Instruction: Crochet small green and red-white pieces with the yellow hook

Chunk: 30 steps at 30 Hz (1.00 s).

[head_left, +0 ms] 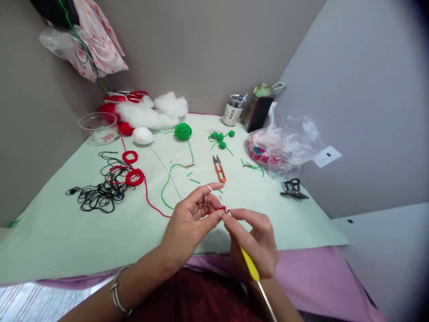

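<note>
1 view from the head, forward and down, close above the hands (184, 226) (257, 241)

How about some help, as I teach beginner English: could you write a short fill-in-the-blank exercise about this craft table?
1. The hook in the right hand has a ____ handle.
2. The small scissors have ____ handles.
3. The bracelet is on the person's ____ wrist.
4. Between the white yarn ball and the pen cup sits a ____ yarn ball.

Missing words: yellow; orange; left; green.
</note>
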Motion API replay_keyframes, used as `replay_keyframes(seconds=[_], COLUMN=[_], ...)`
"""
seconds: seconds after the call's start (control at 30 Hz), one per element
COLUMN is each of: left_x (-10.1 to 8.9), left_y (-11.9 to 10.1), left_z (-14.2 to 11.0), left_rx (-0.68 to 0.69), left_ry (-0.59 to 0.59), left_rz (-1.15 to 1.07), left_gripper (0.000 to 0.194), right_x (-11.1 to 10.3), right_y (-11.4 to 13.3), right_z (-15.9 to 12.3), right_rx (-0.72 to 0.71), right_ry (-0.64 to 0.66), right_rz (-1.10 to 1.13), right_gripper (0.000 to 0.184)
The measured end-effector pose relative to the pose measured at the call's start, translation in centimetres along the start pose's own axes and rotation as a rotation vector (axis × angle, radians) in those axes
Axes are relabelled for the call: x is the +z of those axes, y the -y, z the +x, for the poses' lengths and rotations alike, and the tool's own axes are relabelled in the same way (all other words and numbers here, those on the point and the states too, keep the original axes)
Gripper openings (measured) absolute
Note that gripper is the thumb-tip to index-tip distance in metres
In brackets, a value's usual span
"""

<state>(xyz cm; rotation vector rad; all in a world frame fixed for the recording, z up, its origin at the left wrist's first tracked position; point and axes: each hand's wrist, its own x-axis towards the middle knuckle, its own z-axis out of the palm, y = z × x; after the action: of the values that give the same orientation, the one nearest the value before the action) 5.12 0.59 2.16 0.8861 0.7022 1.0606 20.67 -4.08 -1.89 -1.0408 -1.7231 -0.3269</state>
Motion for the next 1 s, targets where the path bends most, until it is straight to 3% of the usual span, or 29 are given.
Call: replay_keyframes(seconds=[0.1,0.2,0.4,0.47,0.57,0.73,0.87,1.0], left_x=[-0.3,-1.0,-1.5,-1.1,-0.6,-0.2,-0.2,-0.8], left_y=[-0.3,-0.6,-0.3,0.0,0.4,0.8,0.7,0.4], left_z=[0.0,0.2,0.1,-0.1,-0.2,0.0,0.3,0.6], left_rx=[-0.171,-0.284,-0.121,-0.097,-0.085,-0.078,-0.246,-0.360], left_ry=[0.104,0.129,0.052,0.084,0.117,0.026,0.026,0.037], left_rz=[-0.125,-0.166,-0.006,0.009,-0.014,-0.083,-0.257,-0.302], left_gripper=[0.048,0.050,0.032,0.034,0.036,0.040,0.044,0.037], right_x=[-0.2,-0.7,-0.9,-0.6,-0.2,0.3,0.3,0.0], right_y=[-0.1,-0.2,-0.4,-0.2,0.2,0.4,-0.1,-0.6], right_z=[0.6,1.5,2.6,2.8,2.9,1.9,1.2,2.1], right_rx=[-0.036,0.085,0.549,0.554,0.468,0.354,0.170,0.468], right_ry=[-0.001,0.036,-0.053,-0.040,0.005,0.001,0.032,-0.060], right_rz=[-0.004,0.201,0.711,0.730,0.583,0.405,0.207,0.479], right_gripper=[0.051,0.042,0.018,0.017,0.019,0.032,0.039,0.022])
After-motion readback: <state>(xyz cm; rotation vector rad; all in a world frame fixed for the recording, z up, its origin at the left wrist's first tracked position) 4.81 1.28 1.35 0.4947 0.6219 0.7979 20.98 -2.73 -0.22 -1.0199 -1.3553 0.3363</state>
